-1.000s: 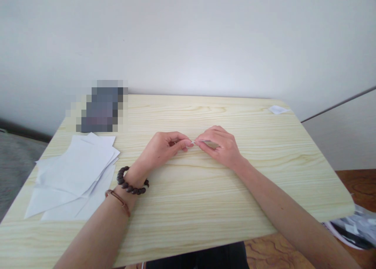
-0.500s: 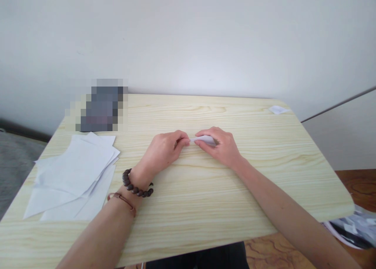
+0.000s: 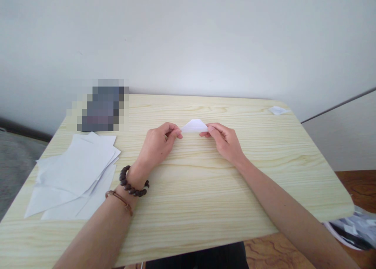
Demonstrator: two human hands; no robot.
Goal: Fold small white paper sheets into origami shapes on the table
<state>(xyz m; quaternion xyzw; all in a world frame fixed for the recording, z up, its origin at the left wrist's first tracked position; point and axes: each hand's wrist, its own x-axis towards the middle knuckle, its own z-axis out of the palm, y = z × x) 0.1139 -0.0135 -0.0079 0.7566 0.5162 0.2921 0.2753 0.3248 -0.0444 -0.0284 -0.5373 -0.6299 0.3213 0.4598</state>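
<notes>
A small folded piece of white paper (image 3: 194,125) is held up over the middle of the table, its flat-topped, sloping-sided shape facing me. My left hand (image 3: 162,143) pinches its left corner between thumb and fingers. At the right corner, my right hand (image 3: 226,141) grips it the same way, thumb in front. A beaded bracelet (image 3: 133,190) and a thin brown band circle my left wrist.
Several loose white sheets (image 3: 79,167) overlap at the table's left side. Behind them is a dark pixelated object (image 3: 101,108). Another small folded paper (image 3: 277,110) lies at the far right corner of the wooden table (image 3: 199,206). A white wall rises behind.
The folded paper has turned from nearly edge-on to showing its broad face. My hands have moved slightly away from me and my right hand has shifted its hold to the right corner.
</notes>
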